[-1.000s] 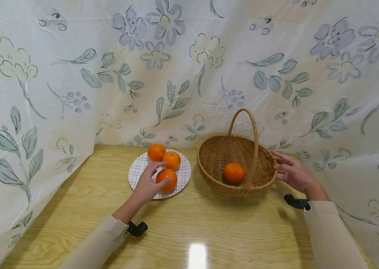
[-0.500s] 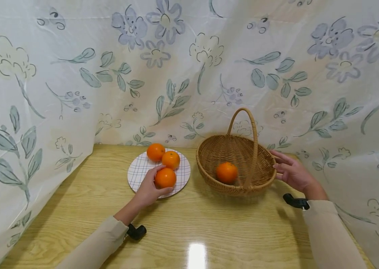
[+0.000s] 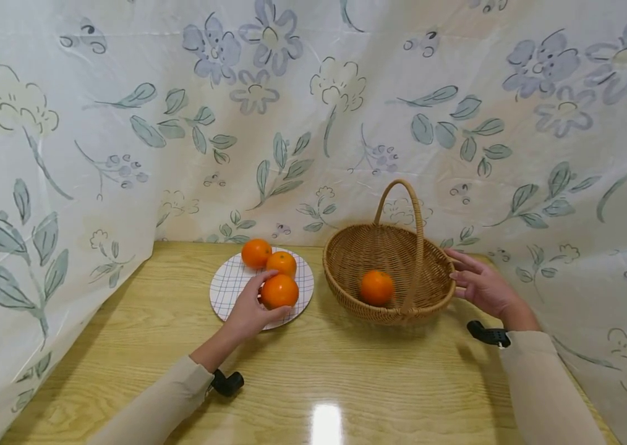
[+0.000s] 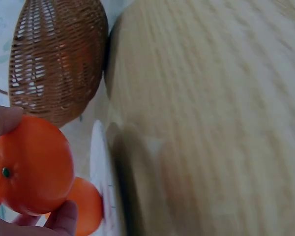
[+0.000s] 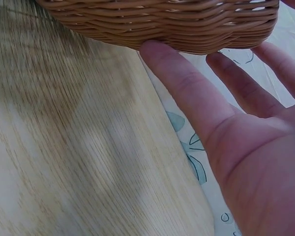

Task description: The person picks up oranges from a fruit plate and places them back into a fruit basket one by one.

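Note:
My left hand (image 3: pixel 249 312) grips an orange (image 3: pixel 280 292) between thumb and fingers. In the left wrist view this orange (image 4: pixel 37 164), with a green stem spot, is held a little off the plate. Two more oranges (image 3: pixel 256 253) lie at the back of the round checked plate (image 3: pixel 227 287). To the right stands a wicker basket (image 3: pixel 341 290) with a tall handle and a single orange (image 3: pixel 377 288) inside. My right hand (image 3: pixel 486 287) rests against the basket's right side, its fingers fairly straight. Fingertips (image 5: pixel 160 51) touch the weave in the right wrist view.
The wooden table (image 3: pixel 291 383) stretches in front of the plate and basket. A floral cloth (image 3: pixel 313 123) hangs behind and along both sides. Black wrist cameras (image 3: pixel 228 383) sit by both cuffs.
My left hand has closed around the front orange and shifted it slightly right and up. The basket's orange rolled left, then settled. My right hand stays at the basket.

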